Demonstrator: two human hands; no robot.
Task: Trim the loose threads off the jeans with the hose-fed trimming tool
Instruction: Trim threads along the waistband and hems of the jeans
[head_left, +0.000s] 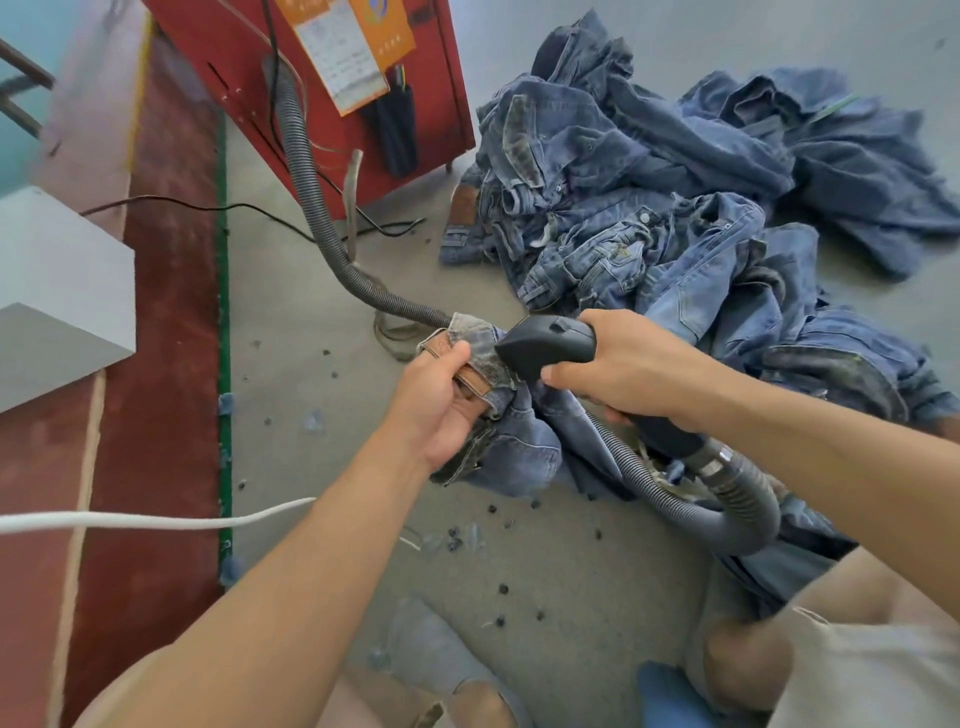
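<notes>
My left hand (441, 402) grips the waistband of a pair of blue jeans (519, 447), with the brown leather patch under my thumb. My right hand (631, 366) holds the black trimming tool (545, 345), and the tool's head presses against the waistband just right of my left thumb. A grey ribbed hose (670, 501) leaves the tool's rear end, loops under my right forearm and passes behind the jeans. The rest of the jeans hangs down toward the floor between my hands.
A big heap of blue jeans (675, 208) lies on the grey floor at the right. The hose (311, 208) runs up to a red machine cabinet (332, 78) at the top. A white cord (156, 519) crosses at left. Thread clumps dot the floor.
</notes>
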